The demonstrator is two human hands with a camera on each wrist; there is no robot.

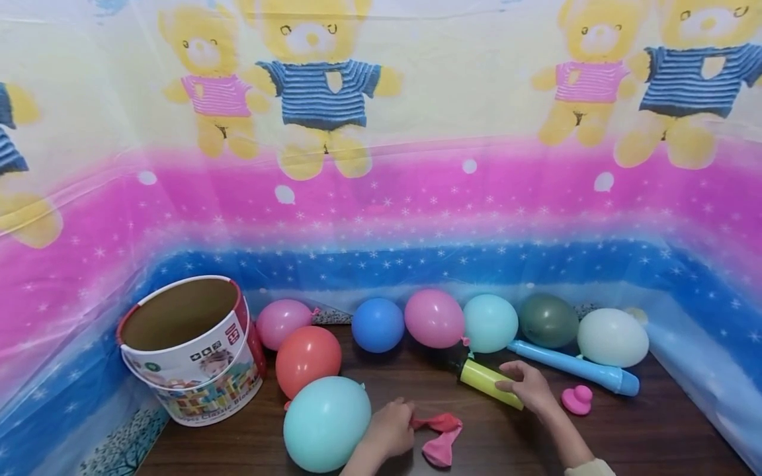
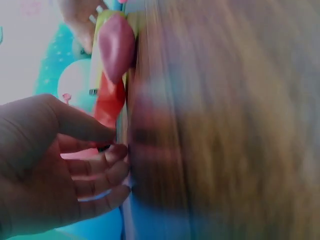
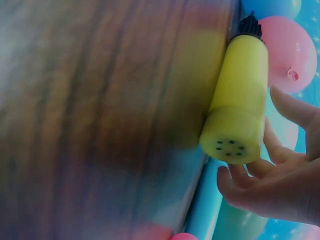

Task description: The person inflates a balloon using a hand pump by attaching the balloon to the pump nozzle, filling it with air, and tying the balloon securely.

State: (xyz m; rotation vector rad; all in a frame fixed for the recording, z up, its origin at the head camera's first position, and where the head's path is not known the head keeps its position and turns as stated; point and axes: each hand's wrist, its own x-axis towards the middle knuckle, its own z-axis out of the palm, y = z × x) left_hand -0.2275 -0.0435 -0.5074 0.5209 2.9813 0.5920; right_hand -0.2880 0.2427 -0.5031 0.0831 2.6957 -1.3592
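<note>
My left hand [image 1: 389, 428] is low over the table, its thumb and index finger pinching one end of a limp red balloon [image 1: 440, 422]. Against that balloon lies an uninflated pink balloon [image 1: 438, 451]. A yellow hand pump [image 1: 491, 383] with a black nozzle end rests on the table. My right hand [image 1: 530, 389] is at the pump's near end, fingers spread loosely beside it; in the right wrist view the thumb [image 3: 292, 107] stands apart from the barrel. Just left of my left hand sits a large inflated mint balloon [image 1: 327, 423].
A bucket [image 1: 196, 370] with a white handle stands at left. Inflated balloons line the back, including red [image 1: 308, 362], blue [image 1: 378, 324], dark green [image 1: 548, 320] and white [image 1: 613, 337]. A light-blue tube [image 1: 571, 365] and a pink rubber duck [image 1: 577, 400] lie to the right.
</note>
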